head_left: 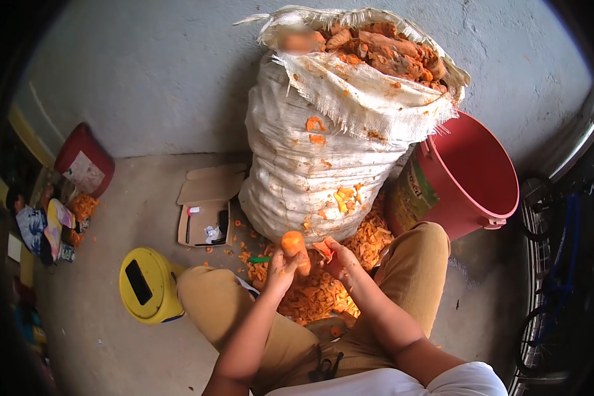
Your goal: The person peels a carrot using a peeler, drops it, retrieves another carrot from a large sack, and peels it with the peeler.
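Note:
My left hand [282,267] is wrapped round a thick orange carrot [292,243], its smooth cut end facing up. Beside it, my right hand [341,259] pinches a small flat orange-red piece [323,248]; whether this is peel or a tool I cannot tell. The two hands are a little apart, in front of a white woven sack [310,178]. Unpeeled, soil-stained carrots [396,53] fill the sack's open top. Below my hands, a heap of orange peelings [310,298] covers the floor between my legs.
A red bucket [472,175] leans by the sack on the right. An open cardboard box [204,221] holds small items at left. On a yellow tub [153,300] lies a dark phone [138,282]. Another person [33,228] is at far left, near a red container [86,162].

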{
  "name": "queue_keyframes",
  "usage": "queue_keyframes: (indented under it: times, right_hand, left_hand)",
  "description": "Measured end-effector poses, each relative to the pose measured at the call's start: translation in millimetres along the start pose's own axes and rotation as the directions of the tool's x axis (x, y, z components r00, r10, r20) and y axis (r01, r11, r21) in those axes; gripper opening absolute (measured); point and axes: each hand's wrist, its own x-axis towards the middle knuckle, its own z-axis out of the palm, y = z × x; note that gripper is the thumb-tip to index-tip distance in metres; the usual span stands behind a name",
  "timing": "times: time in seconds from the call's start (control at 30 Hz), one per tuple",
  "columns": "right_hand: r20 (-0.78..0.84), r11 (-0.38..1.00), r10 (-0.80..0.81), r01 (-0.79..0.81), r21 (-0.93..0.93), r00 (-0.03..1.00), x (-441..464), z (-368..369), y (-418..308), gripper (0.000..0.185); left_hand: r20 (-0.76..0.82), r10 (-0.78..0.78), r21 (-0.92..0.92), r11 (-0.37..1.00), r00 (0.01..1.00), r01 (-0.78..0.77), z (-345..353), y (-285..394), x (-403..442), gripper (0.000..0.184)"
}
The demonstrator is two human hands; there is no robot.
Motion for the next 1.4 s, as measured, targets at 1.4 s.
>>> queue_keyframes:
  times: [1.4]
  right_hand:
    - [0.33,0.403,-0.635,0.664,-0.63,0.699,-48,49,-11,0.025]
  left_hand:
    - [0.458,-0.481,-0.516,0.54,0.747,0.665,-4,0,-4,0.036]
